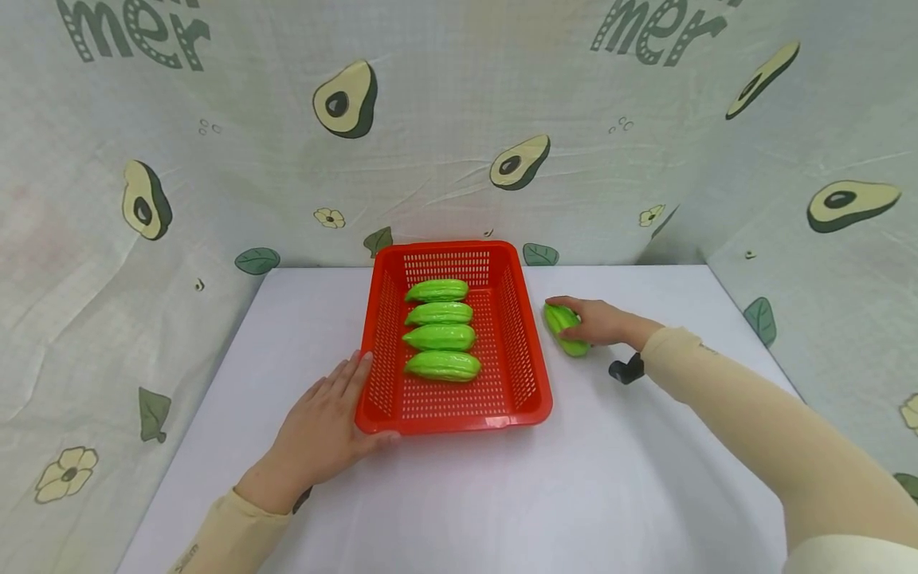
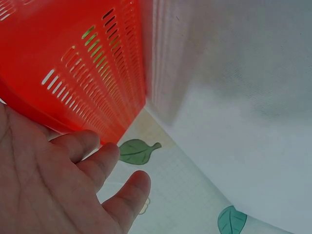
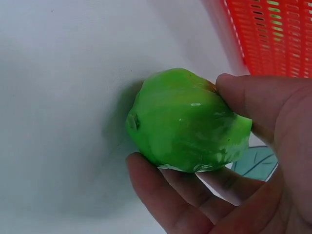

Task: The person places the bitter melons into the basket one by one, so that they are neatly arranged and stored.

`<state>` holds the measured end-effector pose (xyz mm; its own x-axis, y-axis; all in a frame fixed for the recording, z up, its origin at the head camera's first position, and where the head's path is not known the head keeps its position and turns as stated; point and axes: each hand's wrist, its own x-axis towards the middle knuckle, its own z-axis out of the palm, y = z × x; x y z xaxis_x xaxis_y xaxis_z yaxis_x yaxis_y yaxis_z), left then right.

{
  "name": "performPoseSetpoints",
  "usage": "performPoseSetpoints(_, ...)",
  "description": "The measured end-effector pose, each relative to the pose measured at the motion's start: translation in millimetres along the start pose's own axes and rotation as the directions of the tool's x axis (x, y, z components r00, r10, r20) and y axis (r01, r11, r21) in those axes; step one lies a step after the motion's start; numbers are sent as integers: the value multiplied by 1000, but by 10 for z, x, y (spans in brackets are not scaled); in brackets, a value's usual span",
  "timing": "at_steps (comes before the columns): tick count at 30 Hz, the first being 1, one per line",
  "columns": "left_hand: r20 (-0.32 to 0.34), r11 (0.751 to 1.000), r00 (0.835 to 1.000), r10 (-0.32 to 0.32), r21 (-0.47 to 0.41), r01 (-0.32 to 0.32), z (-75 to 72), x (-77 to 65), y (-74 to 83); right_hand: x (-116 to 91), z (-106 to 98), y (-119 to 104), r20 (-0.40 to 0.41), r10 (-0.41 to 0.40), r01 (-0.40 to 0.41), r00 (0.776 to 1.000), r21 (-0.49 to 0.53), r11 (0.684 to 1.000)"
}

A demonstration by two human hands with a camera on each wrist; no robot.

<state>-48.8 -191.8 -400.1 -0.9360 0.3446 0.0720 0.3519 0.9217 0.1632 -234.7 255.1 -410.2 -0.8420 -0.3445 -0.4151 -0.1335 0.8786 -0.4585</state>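
Observation:
My right hand (image 1: 598, 320) grips a glossy green bitter melon (image 1: 562, 325) on the white table, right of the red basket (image 1: 459, 425). In the right wrist view, the thumb lies on one side of the bitter melon (image 3: 185, 122) and the curled fingers on the other; its stem end faces left. Several more bitter melons (image 1: 439, 337) lie in a column inside the basket, towards its left. My left hand (image 1: 326, 418) rests at the basket's near left corner, fingers extended along the left rim and thumb by the front rim. From the left wrist, the basket's slotted wall (image 2: 92, 63) shows beside the fingers.
The white table (image 1: 459, 502) reaches back to a hanging cloth (image 1: 430, 167) printed with avocados and leaves, which also covers both sides. A black strap piece (image 1: 625, 369) shows under the right wrist. The basket's raised rim stands between the two hands.

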Motion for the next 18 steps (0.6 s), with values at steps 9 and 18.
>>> performPoseSetpoints(9, 3, 1000, 1000, -6, -1, 6, 14, 6, -6, -100, -152, 85, 11, -23, 22, 1000, 95, 995)
performPoseSetpoints(18, -4, 1000, 1000, 3, -3, -3, 12, 11, -4, -316, -582, -53, -55, -101, 106, 993, 107, 989)
